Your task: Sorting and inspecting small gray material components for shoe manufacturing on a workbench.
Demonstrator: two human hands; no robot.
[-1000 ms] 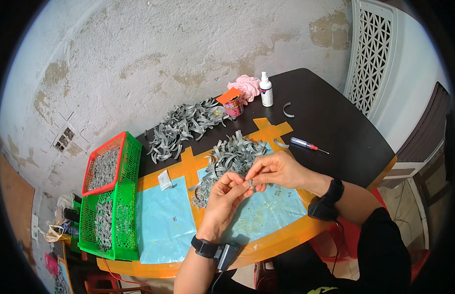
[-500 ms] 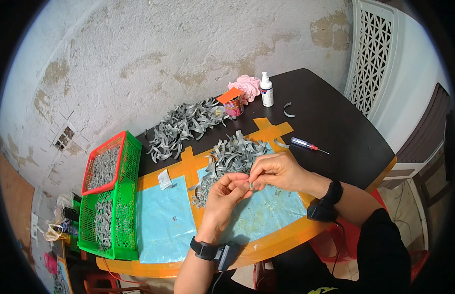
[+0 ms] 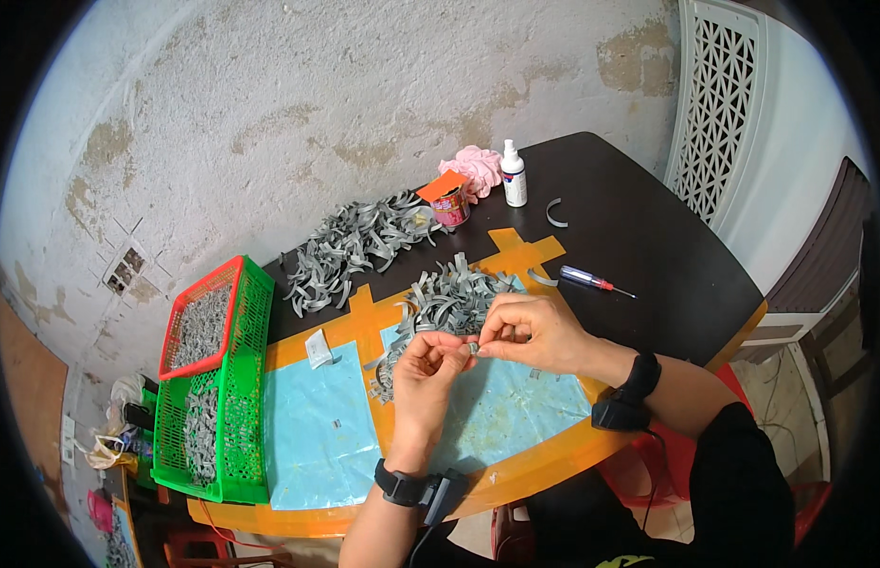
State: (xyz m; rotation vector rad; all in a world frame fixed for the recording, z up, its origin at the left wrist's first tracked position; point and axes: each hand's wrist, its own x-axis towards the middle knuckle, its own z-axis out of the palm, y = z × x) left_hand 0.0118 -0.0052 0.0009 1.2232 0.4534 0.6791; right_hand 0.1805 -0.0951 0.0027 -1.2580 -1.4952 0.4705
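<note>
Both hands meet over the blue sheet (image 3: 501, 417) at the front of the table. Between the fingertips of my left hand (image 3: 426, 377) is a small greyish piece (image 3: 473, 348), too small to name. My right hand (image 3: 537, 336) pinches at the same piece from the right, thumb and forefinger closed on it. Just beyond the hands lies a heap of curved grey strips (image 3: 454, 301), partly hidden by my fingers. Smaller grey pieces (image 3: 383, 379) lie at its left edge, beside my left hand.
A second heap of grey strips (image 3: 350, 251) lies farther back. Green and red baskets (image 3: 241, 417) of small grey parts stand at left. A can (image 3: 449, 208), pink cloth (image 3: 476, 170), spray bottle (image 3: 514, 175) and screwdriver (image 3: 596, 281) are on the dark table (image 3: 648, 237).
The small piece has turned and shifted slightly left and up between my fingertips. My right hand has moved a little left and downward; both hands stay close together.
</note>
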